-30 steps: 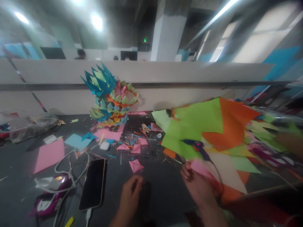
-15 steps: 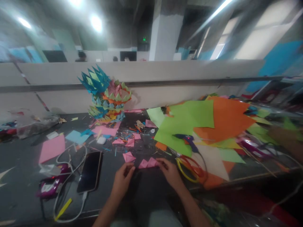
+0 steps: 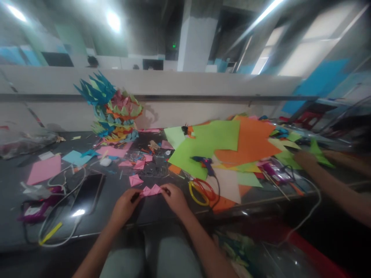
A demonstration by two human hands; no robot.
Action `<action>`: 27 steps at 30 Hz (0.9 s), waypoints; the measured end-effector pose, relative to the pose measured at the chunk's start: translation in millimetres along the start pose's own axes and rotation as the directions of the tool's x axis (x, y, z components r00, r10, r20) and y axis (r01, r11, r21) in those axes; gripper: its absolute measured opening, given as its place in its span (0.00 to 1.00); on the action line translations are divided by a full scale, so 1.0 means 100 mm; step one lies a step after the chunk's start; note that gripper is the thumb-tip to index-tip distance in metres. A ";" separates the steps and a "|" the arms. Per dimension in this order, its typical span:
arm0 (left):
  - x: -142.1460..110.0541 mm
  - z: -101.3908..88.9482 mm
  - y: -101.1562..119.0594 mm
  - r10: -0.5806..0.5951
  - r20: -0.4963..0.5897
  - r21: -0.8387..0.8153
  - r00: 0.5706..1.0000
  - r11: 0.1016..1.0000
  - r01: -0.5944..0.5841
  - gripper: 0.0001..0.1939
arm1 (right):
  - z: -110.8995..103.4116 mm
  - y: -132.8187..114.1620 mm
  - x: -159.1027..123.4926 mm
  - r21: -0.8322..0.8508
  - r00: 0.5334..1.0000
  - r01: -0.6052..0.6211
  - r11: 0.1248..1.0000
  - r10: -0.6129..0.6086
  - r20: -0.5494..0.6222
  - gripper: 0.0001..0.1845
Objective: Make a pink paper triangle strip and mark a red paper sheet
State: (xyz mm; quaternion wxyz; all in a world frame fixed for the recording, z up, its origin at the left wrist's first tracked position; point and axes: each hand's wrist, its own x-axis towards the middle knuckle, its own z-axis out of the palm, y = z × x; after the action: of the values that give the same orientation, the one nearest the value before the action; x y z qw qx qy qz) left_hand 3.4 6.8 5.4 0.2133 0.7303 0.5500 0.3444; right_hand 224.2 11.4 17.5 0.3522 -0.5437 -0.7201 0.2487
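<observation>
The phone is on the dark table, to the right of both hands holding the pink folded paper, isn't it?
Only the side is wrong: the head view shows the phone on the dark table, to the left of the left hand and right hand, which do hold the pink folded paper.

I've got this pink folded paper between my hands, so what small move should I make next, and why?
I'd probably keep your right hand on the pink folded paper and reach your left hand for the separate pink piece, since it lies just beyond that hand.
</observation>
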 end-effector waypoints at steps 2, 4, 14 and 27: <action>0.00 -0.01 -0.01 -0.010 -0.016 0.003 1.000 1.000 0.010 0.12 | 0.01 0.00 0.00 -0.016 1.000 0.020 1.000 -0.020 0.004 0.08; -0.01 -0.01 -0.03 -0.022 -0.023 0.008 1.000 1.000 0.022 0.12 | 0.02 0.01 0.00 -0.027 0.999 0.035 0.999 -0.035 0.011 0.08; -0.01 -0.03 -0.06 -0.045 -0.009 -0.058 0.999 0.997 0.044 0.13 | 0.03 0.01 0.04 -0.043 0.999 0.037 0.998 -0.036 0.021 0.08; -0.02 -0.05 -0.02 0.012 -0.007 -0.073 1.000 0.997 -0.013 0.12 | 0.06 0.08 0.06 -0.025 0.999 0.026 0.999 -0.025 0.021 0.09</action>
State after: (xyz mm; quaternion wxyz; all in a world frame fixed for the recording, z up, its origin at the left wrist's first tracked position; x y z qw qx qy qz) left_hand -1.6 5.1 7.2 0.2361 0.7243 0.5331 0.3681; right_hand 223.4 19.1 9.5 0.3410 -0.5363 -0.7337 0.2405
